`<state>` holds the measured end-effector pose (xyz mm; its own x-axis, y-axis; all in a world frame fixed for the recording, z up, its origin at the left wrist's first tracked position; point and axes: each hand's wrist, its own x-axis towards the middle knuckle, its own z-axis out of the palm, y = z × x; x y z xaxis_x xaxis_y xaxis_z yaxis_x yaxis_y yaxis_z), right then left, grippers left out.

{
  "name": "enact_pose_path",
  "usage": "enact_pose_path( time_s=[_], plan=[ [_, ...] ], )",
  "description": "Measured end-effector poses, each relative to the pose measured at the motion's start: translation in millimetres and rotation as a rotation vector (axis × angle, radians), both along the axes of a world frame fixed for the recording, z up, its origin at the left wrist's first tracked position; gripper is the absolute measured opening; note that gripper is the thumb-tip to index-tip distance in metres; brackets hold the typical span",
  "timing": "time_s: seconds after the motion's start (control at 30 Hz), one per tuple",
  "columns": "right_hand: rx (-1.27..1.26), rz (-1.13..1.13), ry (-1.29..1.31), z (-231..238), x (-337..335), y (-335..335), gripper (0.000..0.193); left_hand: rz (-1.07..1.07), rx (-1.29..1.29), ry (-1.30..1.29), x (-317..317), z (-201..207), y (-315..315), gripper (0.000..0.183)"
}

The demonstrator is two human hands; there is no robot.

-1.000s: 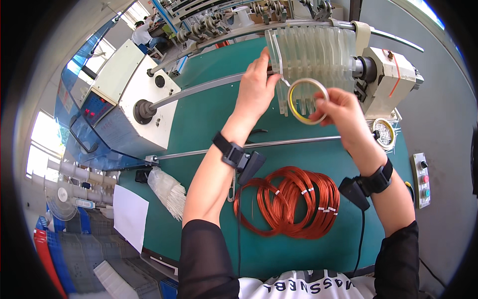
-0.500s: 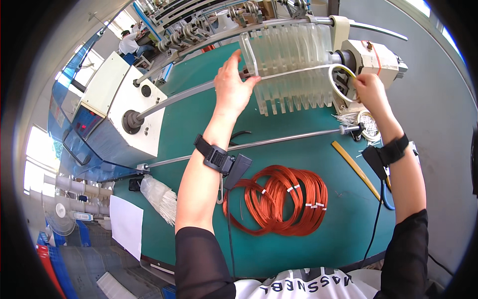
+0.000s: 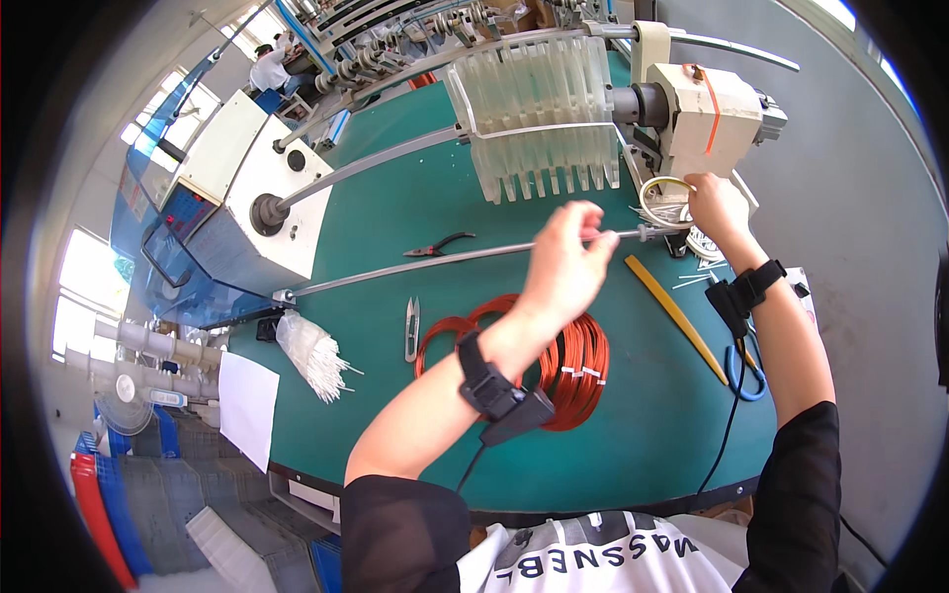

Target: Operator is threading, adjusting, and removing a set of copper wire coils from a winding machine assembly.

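Observation:
My right hand (image 3: 719, 206) grips the edge of a white-and-yellow tape roll (image 3: 647, 203), held low beside the cream machine head on the right. My left hand (image 3: 571, 255) hangs in the air over the table, its fingers loosely bent and apart from the thumb, with nothing visible in them. Beyond it, a clear slotted plastic block (image 3: 539, 89) is mounted on the machine's shaft. A narrow white strip (image 3: 554, 130) crosses the block's front; I cannot tell whether it runs on to the roll. Below my left hand lie coils of copper wire (image 3: 588, 361), partly hidden by my forearm.
A metal rod (image 3: 395, 267) crosses the green table, with pliers (image 3: 440, 245) behind it and snips (image 3: 412, 331) in front. A bag of white tubes (image 3: 314, 356) lies left. A yellow stick (image 3: 677, 318) and blue-handled scissors (image 3: 748, 378) lie right. A person (image 3: 269, 71) sits far off.
My left hand has left the block's left side and come nearer and to the right. My right hand has lowered the tape roll. The whole view has shifted slightly.

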<state>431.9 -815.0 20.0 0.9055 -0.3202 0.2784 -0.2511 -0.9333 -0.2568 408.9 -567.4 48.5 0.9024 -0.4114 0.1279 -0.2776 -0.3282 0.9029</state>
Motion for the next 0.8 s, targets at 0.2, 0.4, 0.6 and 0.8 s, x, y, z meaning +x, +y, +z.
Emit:
enact_pose_path(
  time_s=[0.2,0.4,0.6,0.8],
  plan=[
    [-0.142,0.117,0.064,13.6,-2.7,40.9,0.020,0.378,-0.477,0.594,36.9,-40.0,-62.7,0.035],
    [-0.241,0.263,-0.088,24.0,-3.3,61.9,0.025,0.351,-0.587,0.687,42.5,-48.9,-66.7,0.022],
    [0.212,0.212,-0.149,13.6,27.4,90.5,0.037,0.194,-0.602,0.745,52.1,-57.2,-55.3,0.024],
    [0.022,0.171,-0.181,24.4,19.7,114.1,0.060,-0.174,-0.867,1.006,72.9,-50.1,-48.7,0.019]
  ],
)
